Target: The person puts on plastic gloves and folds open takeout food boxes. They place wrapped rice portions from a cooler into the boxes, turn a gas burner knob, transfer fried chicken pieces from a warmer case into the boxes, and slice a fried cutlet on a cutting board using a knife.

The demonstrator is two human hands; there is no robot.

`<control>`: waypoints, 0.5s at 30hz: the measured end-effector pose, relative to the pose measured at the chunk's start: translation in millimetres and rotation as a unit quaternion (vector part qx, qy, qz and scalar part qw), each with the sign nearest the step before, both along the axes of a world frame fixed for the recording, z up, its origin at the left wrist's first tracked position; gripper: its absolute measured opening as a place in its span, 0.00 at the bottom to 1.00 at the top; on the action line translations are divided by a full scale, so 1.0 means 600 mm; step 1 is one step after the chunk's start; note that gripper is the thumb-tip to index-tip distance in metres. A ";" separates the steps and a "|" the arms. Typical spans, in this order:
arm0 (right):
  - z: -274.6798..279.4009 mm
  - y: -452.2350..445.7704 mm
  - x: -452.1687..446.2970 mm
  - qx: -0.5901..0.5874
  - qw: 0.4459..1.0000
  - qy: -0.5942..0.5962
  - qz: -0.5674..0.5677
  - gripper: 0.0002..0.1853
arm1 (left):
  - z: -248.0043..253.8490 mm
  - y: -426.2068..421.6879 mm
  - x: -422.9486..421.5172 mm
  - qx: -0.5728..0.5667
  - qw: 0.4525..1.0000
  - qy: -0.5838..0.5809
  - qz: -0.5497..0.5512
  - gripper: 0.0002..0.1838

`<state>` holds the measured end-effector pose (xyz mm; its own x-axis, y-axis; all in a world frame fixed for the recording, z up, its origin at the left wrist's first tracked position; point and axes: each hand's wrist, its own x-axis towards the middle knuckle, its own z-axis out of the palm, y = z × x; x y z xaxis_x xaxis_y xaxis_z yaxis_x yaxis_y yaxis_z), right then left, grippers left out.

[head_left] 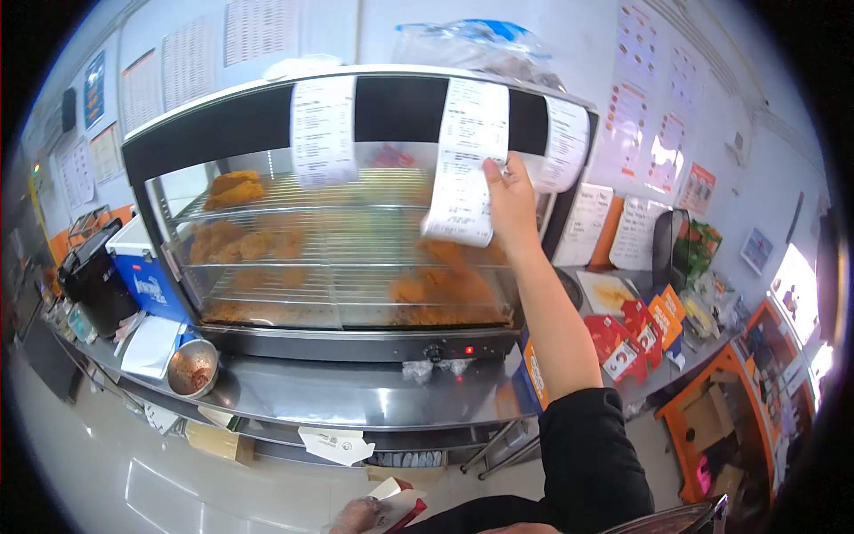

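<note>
My right hand (513, 200) is raised in front of the glass food warmer (427, 344), its thumb and fingers pinching the edge of a long printed receipt (467, 169). That receipt hangs from the warmer's top edge, between a second receipt (323, 133) on its left and a third (565, 142) on its right. Behind the glass, fried food (236, 189) lies on wire shelves. Low in the view, my left hand (358, 514) is closed on a red and white carton (396, 505); part of this hand is cut off by the frame's bottom edge.
The warmer stands on a steel counter (356, 392). A metal bowl (193, 368) and a blue cooler (147, 276) are at the left. Red packets (614, 343) and an orange box (665, 316) lie at the right. Below is a shelf with a white carton (335, 445).
</note>
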<state>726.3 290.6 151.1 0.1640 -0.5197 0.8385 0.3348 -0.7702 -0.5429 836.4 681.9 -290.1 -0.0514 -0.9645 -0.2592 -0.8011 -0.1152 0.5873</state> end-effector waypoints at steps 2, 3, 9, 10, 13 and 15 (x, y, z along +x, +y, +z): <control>-0.012 0.056 -0.040 0.010 0.999 -0.020 0.030 0.13 | -0.051 -0.002 -0.010 0.010 0.996 0.081 0.032 0.16; -0.023 0.067 -0.065 0.018 0.999 -0.025 0.018 0.13 | -0.059 -0.003 -0.015 0.014 0.984 0.161 0.073 0.15; -0.101 0.093 -0.261 0.095 0.993 -0.070 -0.011 0.12 | -0.038 -0.068 -0.099 -0.029 0.990 -0.078 -0.115 0.14; -0.122 0.103 -0.320 0.117 0.989 -0.081 -0.043 0.12 | -0.032 -0.080 -0.116 -0.007 0.985 -0.082 -0.149 0.14; -0.195 0.126 -0.520 -0.052 0.922 -0.022 -0.383 0.11 | -0.032 -0.127 -0.185 0.003 0.984 -0.064 -0.168 0.12; -0.279 0.119 -0.685 -0.100 0.834 -0.105 -0.532 0.13 | -0.046 -0.151 -0.238 0.085 0.993 0.045 -0.066 0.12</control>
